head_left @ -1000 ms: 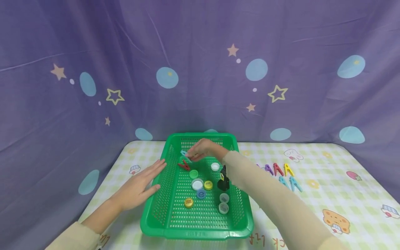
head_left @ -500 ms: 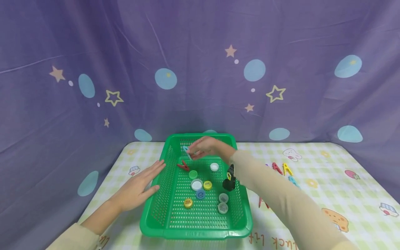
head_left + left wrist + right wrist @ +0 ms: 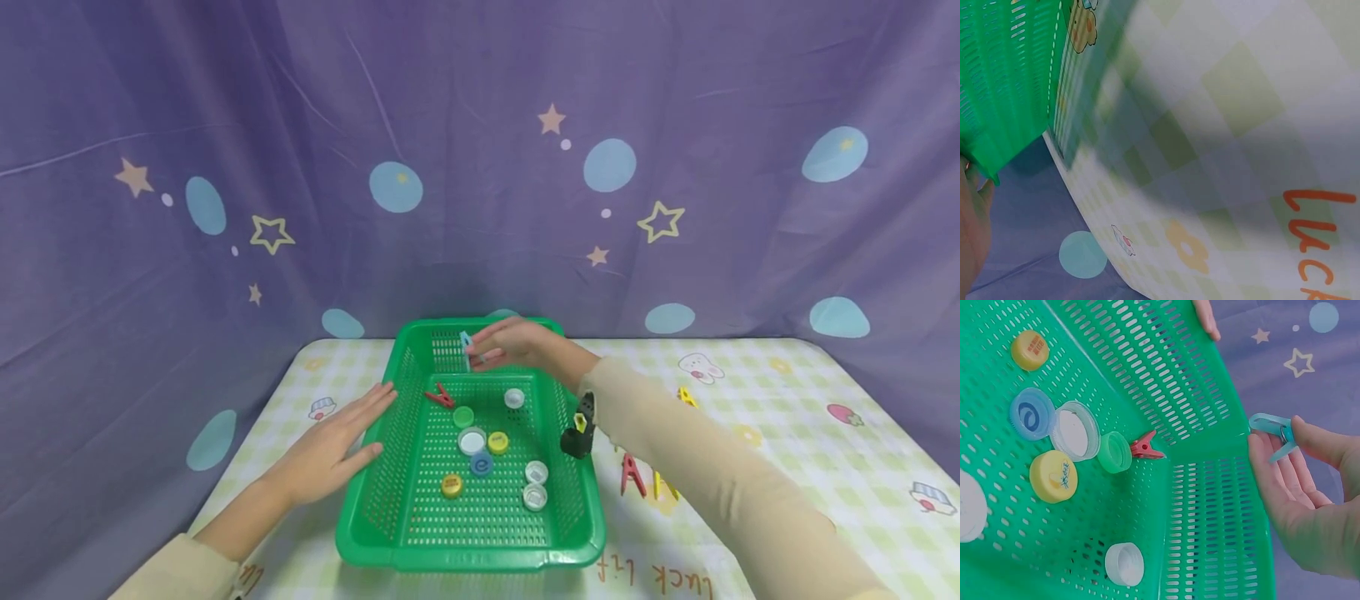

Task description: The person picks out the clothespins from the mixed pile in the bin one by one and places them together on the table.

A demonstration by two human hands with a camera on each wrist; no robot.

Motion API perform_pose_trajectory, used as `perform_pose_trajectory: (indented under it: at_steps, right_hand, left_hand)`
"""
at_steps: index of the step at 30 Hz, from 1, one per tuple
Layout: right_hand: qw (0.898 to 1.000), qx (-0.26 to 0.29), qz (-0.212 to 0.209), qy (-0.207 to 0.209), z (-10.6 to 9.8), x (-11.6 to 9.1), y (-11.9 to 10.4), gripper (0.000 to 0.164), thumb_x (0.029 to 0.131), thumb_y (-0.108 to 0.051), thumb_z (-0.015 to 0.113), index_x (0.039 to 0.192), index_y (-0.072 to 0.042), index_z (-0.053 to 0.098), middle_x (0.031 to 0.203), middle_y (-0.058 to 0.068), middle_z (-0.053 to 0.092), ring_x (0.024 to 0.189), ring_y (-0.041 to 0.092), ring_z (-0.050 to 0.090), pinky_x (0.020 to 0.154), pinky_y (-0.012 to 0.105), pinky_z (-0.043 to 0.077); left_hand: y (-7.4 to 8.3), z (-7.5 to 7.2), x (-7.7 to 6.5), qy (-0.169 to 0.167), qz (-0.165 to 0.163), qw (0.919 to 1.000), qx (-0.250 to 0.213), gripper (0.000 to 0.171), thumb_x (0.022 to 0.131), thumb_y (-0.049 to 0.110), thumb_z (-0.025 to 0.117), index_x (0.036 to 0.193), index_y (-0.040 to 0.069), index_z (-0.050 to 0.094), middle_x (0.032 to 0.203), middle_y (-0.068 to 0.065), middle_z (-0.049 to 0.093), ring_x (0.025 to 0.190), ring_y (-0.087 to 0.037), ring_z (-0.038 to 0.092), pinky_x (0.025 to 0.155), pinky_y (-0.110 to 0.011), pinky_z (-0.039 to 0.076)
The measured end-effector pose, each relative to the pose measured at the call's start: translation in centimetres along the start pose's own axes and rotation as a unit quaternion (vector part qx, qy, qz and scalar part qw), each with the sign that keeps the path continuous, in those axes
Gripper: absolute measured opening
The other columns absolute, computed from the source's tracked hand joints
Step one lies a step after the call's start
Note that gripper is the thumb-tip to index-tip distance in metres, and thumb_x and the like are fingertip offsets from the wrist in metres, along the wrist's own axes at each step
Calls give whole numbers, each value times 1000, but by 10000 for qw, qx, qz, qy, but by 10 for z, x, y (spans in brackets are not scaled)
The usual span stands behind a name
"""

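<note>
Between thumb and fingers, my right hand (image 3: 519, 342) pinches a light-blue clothespin (image 3: 1268, 423) near the far rim of the green basket (image 3: 468, 560). My left hand (image 3: 330, 454) lies with straight fingers over the basket's left rim. On the basket floor, a red clothespin (image 3: 441, 397) lies toward the far left. Several bottle caps are spread across it: a green cap (image 3: 463, 417), a large white cap (image 3: 472, 442), a yellow cap (image 3: 498, 442), a blue cap (image 3: 482, 464), a gold cap (image 3: 452, 486) and a small white cap (image 3: 1125, 564).
Right of the basket, on the checked tablecloth (image 3: 757, 517), lie a red clothespin (image 3: 632, 476) and a yellow clothespin (image 3: 664, 486), partly under the right sleeve (image 3: 697, 467). Another yellow clothespin (image 3: 686, 397) shows behind the sleeve. A purple curtain (image 3: 480, 250) hangs behind the table.
The right hand has lifted the light-blue clothespin from the basket's far left and moved it up and to the right. The left hand has stayed in place.
</note>
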State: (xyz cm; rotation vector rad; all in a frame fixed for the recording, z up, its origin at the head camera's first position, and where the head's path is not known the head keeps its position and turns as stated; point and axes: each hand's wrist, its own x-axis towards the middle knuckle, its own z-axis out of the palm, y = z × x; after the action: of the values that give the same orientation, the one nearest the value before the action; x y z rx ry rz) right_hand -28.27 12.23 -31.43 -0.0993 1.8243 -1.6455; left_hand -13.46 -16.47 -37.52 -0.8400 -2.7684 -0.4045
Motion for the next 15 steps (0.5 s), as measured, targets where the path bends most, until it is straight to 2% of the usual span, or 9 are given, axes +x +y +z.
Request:
perform_pose_trajectory:
  at_steps: [4, 7, 10, 15]
  right_hand:
    - [9999, 83, -84, 41, -8, -10, 1, 44, 90, 1, 61, 133, 4, 50, 132, 25, 56, 102, 27, 68, 103, 41, 49]
    - [9999, -37, -108, 28, -15, -17, 4, 43, 91, 0, 62, 132, 4, 52, 117, 20, 65, 86, 19, 70, 105, 43, 48]
    - [9993, -332, -140, -40, -24, -26, 7, 41, 91, -3, 62, 131, 4, 53, 101, 10, 70, 85, 16, 70, 105, 43, 48]
    - [9966, -777, -265, -119, -39, -41, 13, 39, 92, -7, 62, 128, 3, 55, 95, 2, 73, 94, 15, 70, 103, 39, 50]
  left_hand:
    - [0, 0, 1, 5, -6, 10000, -12, 64, 96, 31, 55, 152, 15, 29, 160, -6, 28, 145, -32, 32, 113, -53, 34]
    - [0, 0, 1, -2, -20, 10000, -11, 64, 96, 31, 55, 153, 15, 29, 160, -5, 28, 145, -31, 32, 113, -53, 34]
    - [0, 0, 1, -14, -28, 10000, -27, 64, 96, 31, 55, 153, 16, 29, 160, -5, 27, 145, -31, 31, 113, -53, 34]
    - [-1, 1, 0, -2, -7, 10000, -26, 64, 96, 31, 55, 153, 15, 29, 160, -6, 28, 144, -34, 33, 112, -54, 34]
